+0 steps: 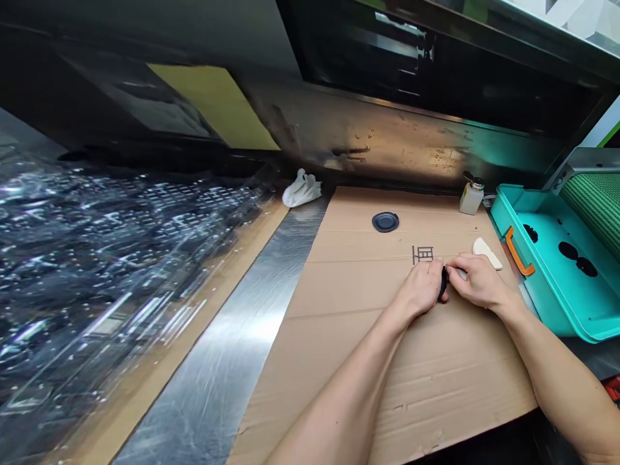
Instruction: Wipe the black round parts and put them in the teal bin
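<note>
My left hand (423, 285) grips a small black round part (442, 284), held on edge above the cardboard sheet (349, 323). My right hand (477, 283) is closed in a pinch close against the same part. A bit of something pale shows between its fingers, too hidden to name. Just beyond the right hand lies a white flat piece (485, 252) with a rounded end. Farther back and to the left, a dark round lid-like part (385, 221) with a small tab rests flat on the cardboard.
A teal bin (542, 284) with an orange handle stands at the right, with several black round parts inside. A white dispenser bottle (471, 196) stands at the back. On the left are a crumpled white cloth (301, 188) and many black parts in clear plastic wrapping (121, 258).
</note>
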`<state>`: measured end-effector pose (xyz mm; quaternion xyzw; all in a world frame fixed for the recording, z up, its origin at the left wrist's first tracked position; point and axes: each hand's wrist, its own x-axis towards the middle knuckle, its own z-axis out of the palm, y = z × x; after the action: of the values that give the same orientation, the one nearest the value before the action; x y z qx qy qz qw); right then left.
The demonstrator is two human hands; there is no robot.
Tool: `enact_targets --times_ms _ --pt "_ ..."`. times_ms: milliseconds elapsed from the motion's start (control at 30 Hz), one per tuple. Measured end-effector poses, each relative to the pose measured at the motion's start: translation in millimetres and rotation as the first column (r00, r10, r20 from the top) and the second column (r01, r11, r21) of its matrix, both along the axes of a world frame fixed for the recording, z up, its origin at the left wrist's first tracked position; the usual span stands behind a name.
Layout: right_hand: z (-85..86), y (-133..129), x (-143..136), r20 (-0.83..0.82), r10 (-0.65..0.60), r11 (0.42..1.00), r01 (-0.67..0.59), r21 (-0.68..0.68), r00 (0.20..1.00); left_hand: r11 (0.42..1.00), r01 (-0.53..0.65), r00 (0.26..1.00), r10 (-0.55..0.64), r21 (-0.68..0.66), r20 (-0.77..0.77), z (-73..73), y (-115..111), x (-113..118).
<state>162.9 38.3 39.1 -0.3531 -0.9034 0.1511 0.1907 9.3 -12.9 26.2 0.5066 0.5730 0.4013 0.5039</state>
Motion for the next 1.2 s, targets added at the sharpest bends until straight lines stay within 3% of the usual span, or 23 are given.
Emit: enact_targets --times_ms 300,733,900,967,1033,1100,1200 --pt "1.5 -0.6 0.8 0.083 -0.02 0.999 0.023 -0.029 0.996 0.997 0.07 0.993 -0.068 0.017 -0.093 -4.3 2.0 1.8" --pt "-5.4 -1.2 -1.3 0.068 -0.01 0.997 0.005 0.078 0.998 0.999 0.033 0.999 -0.033 -0.027 -0.026 1.5 -3.0 2.8" --pt "-1.5 -7.4 -4.8 0.187 -0.114 0.993 0.106 0.048 0.976 0.994 0.018 0.999 -0.023 -0.112 -0.044 -4.0 -1.9 5.9" --pt "-1.8 -8.0 -3.8 0.134 -0.109 0.994 0.107 0.022 0.985 0.984 -0.02 0.998 0.03 -0.175 0.053 -5.5 2.4 4.4" --pt "-2.8 -6.8 -1.7 0.029 -0.112 0.994 0.112 0.018 0.993 0.96 -0.048 0.952 0.127 -0.275 0.277 -5.4 9.2 -1.2" --pt "-3.8 -4.8 0.3 -0.066 -0.166 0.984 0.169 0.055 0.984 0.925 -0.022 0.827 0.23 -0.379 0.513 -4.7 16.4 -10.4" --pt "-5.1 -1.3 1.8 -0.136 -0.236 0.962 0.251 0.109 0.962 0.889 0.05 0.664 0.311 -0.455 0.68 -5.7 24.1 -24.4"
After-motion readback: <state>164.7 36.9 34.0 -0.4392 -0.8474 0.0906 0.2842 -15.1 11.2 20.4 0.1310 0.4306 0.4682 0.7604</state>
